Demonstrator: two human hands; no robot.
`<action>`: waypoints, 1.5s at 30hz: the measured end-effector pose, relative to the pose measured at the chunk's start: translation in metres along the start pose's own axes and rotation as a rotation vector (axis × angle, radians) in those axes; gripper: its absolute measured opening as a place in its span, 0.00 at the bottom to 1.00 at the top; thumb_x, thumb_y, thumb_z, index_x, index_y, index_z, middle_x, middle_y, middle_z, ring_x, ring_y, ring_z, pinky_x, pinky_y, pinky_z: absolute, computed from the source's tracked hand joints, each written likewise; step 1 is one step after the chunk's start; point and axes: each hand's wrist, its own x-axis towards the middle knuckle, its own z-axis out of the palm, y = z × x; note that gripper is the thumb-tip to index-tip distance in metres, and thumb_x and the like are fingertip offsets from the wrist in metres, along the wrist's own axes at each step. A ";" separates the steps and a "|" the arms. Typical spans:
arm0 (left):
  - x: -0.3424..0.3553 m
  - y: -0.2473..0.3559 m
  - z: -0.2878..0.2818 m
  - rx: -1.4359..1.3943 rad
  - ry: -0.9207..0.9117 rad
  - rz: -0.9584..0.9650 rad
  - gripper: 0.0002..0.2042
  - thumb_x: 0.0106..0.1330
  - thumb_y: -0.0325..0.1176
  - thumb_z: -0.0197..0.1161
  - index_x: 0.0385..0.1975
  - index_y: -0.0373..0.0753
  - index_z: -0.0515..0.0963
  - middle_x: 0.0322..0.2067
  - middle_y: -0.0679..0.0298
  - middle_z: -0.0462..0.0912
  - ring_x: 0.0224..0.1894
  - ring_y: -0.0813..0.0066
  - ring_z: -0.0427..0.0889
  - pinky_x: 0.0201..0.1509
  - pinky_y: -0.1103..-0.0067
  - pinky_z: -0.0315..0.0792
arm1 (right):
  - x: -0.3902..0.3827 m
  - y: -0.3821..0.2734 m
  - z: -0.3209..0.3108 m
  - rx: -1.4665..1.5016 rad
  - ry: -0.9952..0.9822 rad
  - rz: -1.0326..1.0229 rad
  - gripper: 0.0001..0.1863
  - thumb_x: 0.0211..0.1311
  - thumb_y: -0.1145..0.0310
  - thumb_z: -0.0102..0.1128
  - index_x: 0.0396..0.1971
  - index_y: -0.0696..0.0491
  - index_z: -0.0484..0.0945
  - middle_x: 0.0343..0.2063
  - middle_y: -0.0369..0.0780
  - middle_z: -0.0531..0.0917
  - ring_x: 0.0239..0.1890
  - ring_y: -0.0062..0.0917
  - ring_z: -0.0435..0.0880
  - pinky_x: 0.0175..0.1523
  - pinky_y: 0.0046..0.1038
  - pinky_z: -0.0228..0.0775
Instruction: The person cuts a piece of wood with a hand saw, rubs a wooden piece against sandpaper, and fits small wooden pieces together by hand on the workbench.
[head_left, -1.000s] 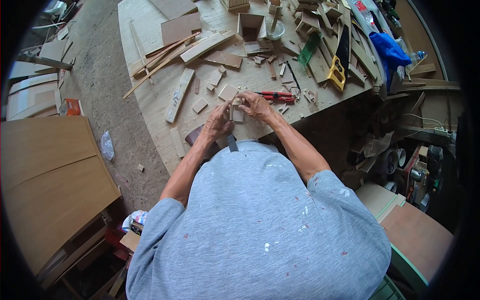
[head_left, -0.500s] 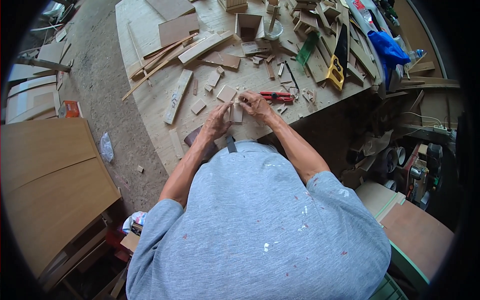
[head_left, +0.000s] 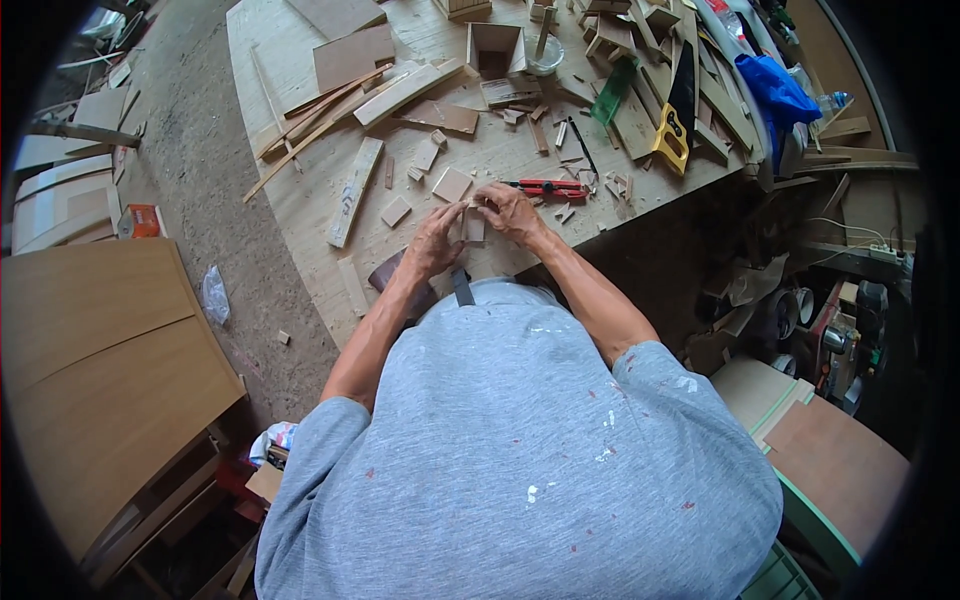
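Close together at the near edge of the workbench point(head_left: 300, 215), both hands have their fingers closed on a small wooden piece point(head_left: 475, 228). My left hand point(head_left: 436, 242) grips it from the left, my right hand point(head_left: 508, 213) from the right and top. The fingers partly hide the piece, so its full shape cannot be made out. Just beyond lies a square wooden block point(head_left: 452, 185), with another small block point(head_left: 396, 211) to the left. A red utility knife point(head_left: 552, 188) rests right beside my right hand. Under my left forearm, a dark brown object point(head_left: 388, 272) shows in part.
A yellow-handled handsaw point(head_left: 672, 140) and a green translucent piece point(head_left: 613, 92) lie to the right among wood offcuts. At the back stand an open wooden box point(head_left: 495, 50) and a clear tub point(head_left: 545, 58). Long strips point(head_left: 330, 120) lie at left. The bench's right edge borders a dark gap.
The hands stay at nearly the same spot, with only slight finger movement around the small wooden piece. The whole view has shifted a little.
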 end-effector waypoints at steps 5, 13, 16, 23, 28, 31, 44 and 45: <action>-0.002 -0.007 0.004 -0.017 0.021 0.031 0.36 0.49 0.24 0.71 0.63 0.34 0.69 0.55 0.50 0.78 0.56 0.52 0.77 0.63 0.66 0.72 | 0.000 -0.004 0.003 -0.017 0.016 0.009 0.12 0.55 0.73 0.63 0.40 0.58 0.79 0.39 0.46 0.82 0.46 0.43 0.81 0.52 0.37 0.75; -0.001 -0.004 0.004 -0.021 -0.009 -0.012 0.37 0.50 0.24 0.71 0.65 0.39 0.68 0.53 0.50 0.78 0.56 0.53 0.76 0.61 0.67 0.73 | -0.002 0.000 0.003 -0.036 0.042 -0.040 0.12 0.54 0.75 0.62 0.40 0.57 0.79 0.39 0.46 0.82 0.47 0.43 0.81 0.52 0.37 0.74; -0.003 -0.004 0.004 -0.029 -0.015 -0.041 0.38 0.50 0.24 0.71 0.66 0.42 0.68 0.53 0.50 0.78 0.55 0.53 0.76 0.58 0.67 0.75 | -0.002 0.000 0.005 -0.014 0.051 -0.047 0.12 0.54 0.76 0.61 0.40 0.57 0.78 0.38 0.46 0.82 0.46 0.43 0.81 0.52 0.37 0.74; -0.003 -0.006 0.001 -0.046 0.007 -0.066 0.38 0.50 0.22 0.75 0.65 0.45 0.69 0.55 0.53 0.76 0.55 0.57 0.76 0.47 0.73 0.82 | 0.000 0.005 -0.001 0.099 0.008 -0.067 0.13 0.50 0.78 0.59 0.39 0.57 0.77 0.35 0.48 0.82 0.43 0.44 0.81 0.50 0.38 0.74; -0.004 -0.002 0.000 -0.040 -0.006 -0.159 0.37 0.50 0.22 0.75 0.64 0.42 0.69 0.55 0.53 0.75 0.56 0.57 0.75 0.50 0.73 0.83 | 0.000 0.005 -0.002 0.120 0.011 -0.040 0.14 0.48 0.77 0.59 0.39 0.58 0.77 0.35 0.48 0.82 0.43 0.45 0.81 0.50 0.38 0.74; -0.005 -0.005 0.000 -0.054 0.003 -0.162 0.36 0.50 0.22 0.75 0.63 0.39 0.70 0.56 0.53 0.74 0.56 0.57 0.75 0.50 0.73 0.83 | 0.000 0.002 -0.003 0.117 0.008 -0.032 0.14 0.49 0.76 0.58 0.39 0.58 0.77 0.35 0.48 0.82 0.43 0.45 0.81 0.50 0.38 0.74; -0.014 -0.011 -0.018 -0.509 0.081 -0.560 0.39 0.57 0.22 0.67 0.71 0.37 0.59 0.40 0.58 0.85 0.42 0.74 0.83 0.46 0.77 0.79 | -0.016 -0.011 -0.003 -0.040 0.195 -0.013 0.16 0.59 0.72 0.59 0.49 0.56 0.79 0.51 0.50 0.78 0.52 0.44 0.80 0.55 0.35 0.76; -0.016 -0.016 -0.019 -0.598 0.104 -0.579 0.40 0.56 0.21 0.68 0.71 0.36 0.59 0.41 0.58 0.84 0.42 0.74 0.83 0.46 0.77 0.79 | -0.019 -0.020 -0.004 -0.078 0.102 0.017 0.17 0.59 0.70 0.61 0.49 0.56 0.79 0.53 0.49 0.77 0.51 0.44 0.80 0.55 0.35 0.76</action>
